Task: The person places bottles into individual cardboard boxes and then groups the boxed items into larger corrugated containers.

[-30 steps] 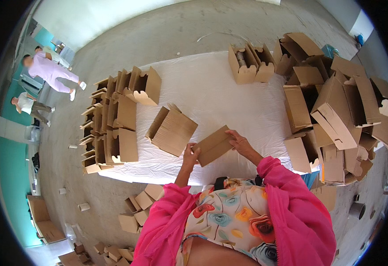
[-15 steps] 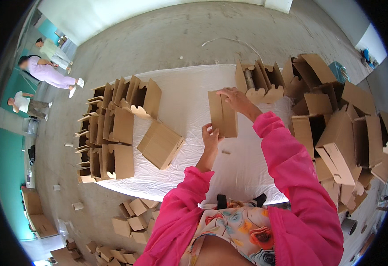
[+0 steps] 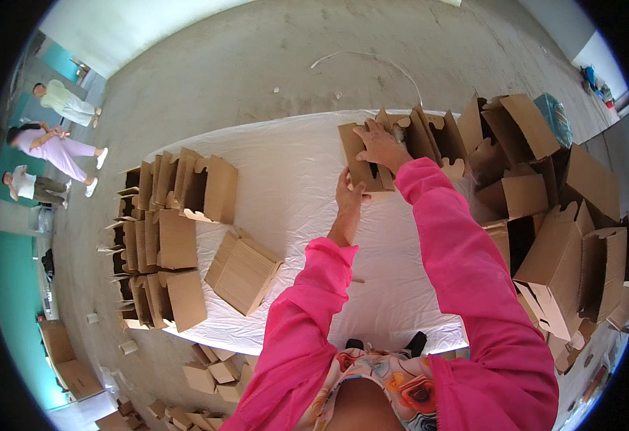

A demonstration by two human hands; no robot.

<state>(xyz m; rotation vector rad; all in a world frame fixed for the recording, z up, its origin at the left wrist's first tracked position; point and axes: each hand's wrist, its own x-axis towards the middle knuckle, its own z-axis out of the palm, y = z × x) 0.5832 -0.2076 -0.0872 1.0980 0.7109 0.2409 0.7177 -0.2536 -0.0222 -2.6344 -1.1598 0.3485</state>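
A brown cardboard box (image 3: 354,149) is held near the far middle of the white-covered table, beside other boxes. My left hand (image 3: 349,195) grips its near lower corner, thumb and fingers on the cardboard. Over its far right side lies my right hand (image 3: 385,147), with the fingers at the edge of the opening; some fingertips are hidden. Directly to the right stand open boxes (image 3: 446,138) with scalloped flaps, and something pale shows inside the nearest one. A closed, flattish cardboard box (image 3: 244,269) lies at an angle on the left of the table.
Rows of open boxes (image 3: 178,241) line the table's left end. Loose boxes (image 3: 555,262) are heaped on the right. A small stick-like piece (image 3: 358,280) lies on the white cloth (image 3: 293,154). More cartons sit on the floor below left, where several people stand farther off.
The box has moved up toward the boxes on the right and turned, so its opening now shows. Both hands went with it. My view has shifted slightly.
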